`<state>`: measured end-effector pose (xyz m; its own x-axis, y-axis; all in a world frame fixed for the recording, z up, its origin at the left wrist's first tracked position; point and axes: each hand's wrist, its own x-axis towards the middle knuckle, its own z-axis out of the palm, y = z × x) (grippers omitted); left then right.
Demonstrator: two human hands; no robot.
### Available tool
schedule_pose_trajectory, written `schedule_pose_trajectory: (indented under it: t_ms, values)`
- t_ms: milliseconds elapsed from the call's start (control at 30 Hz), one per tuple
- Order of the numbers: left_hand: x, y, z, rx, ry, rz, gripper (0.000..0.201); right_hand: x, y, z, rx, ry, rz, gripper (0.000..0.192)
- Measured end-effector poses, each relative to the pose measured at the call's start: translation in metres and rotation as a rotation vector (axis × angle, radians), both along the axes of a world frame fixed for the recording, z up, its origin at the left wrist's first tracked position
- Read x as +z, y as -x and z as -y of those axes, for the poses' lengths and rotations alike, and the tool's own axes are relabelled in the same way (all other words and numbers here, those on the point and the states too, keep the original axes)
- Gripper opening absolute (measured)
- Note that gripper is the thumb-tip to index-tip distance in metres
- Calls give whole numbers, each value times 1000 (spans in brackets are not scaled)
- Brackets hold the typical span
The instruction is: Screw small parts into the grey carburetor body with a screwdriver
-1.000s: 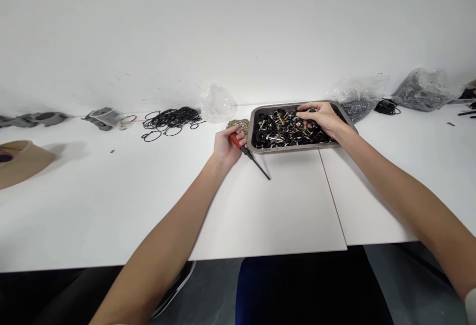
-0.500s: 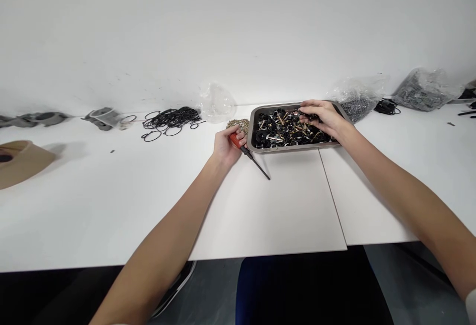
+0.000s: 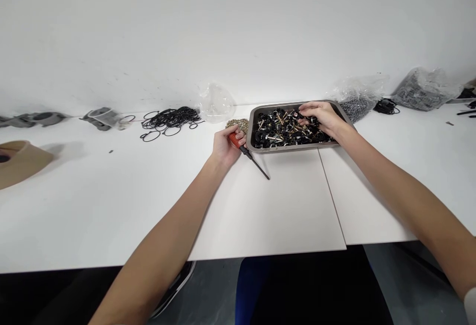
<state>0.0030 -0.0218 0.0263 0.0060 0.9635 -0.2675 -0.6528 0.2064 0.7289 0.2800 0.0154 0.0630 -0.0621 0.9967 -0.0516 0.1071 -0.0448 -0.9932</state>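
Observation:
My left hand (image 3: 226, 146) is closed around the red handle of a screwdriver (image 3: 241, 149), whose dark shaft slants down to the right over the white table. It rests against the left side of a metal tray (image 3: 286, 149). Small black, silver and brass-coloured parts (image 3: 277, 127) fill this tray. Over its right half, my right hand (image 3: 323, 116) reaches in among the parts with curled fingers. Something small and black shows between thumb and fingers, but its kind is not clear.
Behind my left hand lies a heap of small brass-coloured pieces (image 3: 242, 125), beside a clear plastic bag (image 3: 216, 103). Black rings (image 3: 173, 119) are heaped further left. A tan curved piece (image 3: 26, 164) stands at far left. Bags of grey parts (image 3: 424, 89) sit at right along the wall.
My right hand's fingers have closed in a little among the parts in the tray. The left hand and the screwdriver have stayed nearly still.

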Motion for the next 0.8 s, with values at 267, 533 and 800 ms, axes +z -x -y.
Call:
schedule_pose_trajectory:
  t_ms: [267,533,800]
  values:
    - [0,0,0,5,-2,1,24,-6,-4,-7,-22,-12,-102,21]
    - [1,0,0,-2,1,-5,25,-21,-3,-17,-9,-229,224,23]
    - [-1,0,0,0,-3,0,25,-21,6,-7,92,-422,646,13]
